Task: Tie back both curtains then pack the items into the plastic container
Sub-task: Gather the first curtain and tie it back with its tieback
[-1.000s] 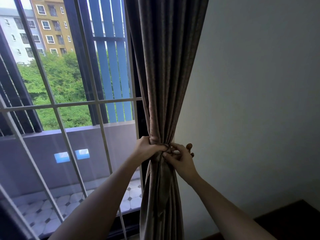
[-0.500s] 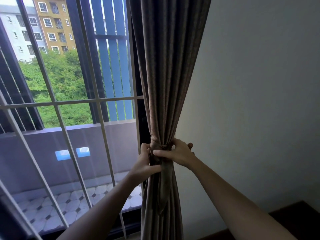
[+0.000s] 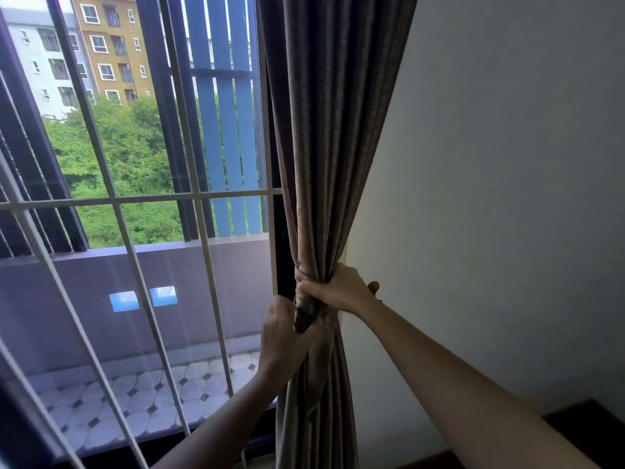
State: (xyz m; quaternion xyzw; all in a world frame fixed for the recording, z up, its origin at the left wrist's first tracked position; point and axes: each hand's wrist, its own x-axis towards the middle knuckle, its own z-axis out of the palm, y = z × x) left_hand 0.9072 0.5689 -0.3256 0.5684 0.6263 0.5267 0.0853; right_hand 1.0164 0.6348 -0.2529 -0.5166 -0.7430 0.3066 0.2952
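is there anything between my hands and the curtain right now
Nothing visible. The right hand grips the gathered curtain at the tie band, and the left hand holds the bunched fabric just below it. Both touch the cloth directly.

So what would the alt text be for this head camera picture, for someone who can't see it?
Two bare hands gather a brown curtain beside a pale wall: the right hand grips the bunched fabric at the tie, the left hand holds it just below. To the left, a barred window shows a tiled balcony, trees and apartment blocks.
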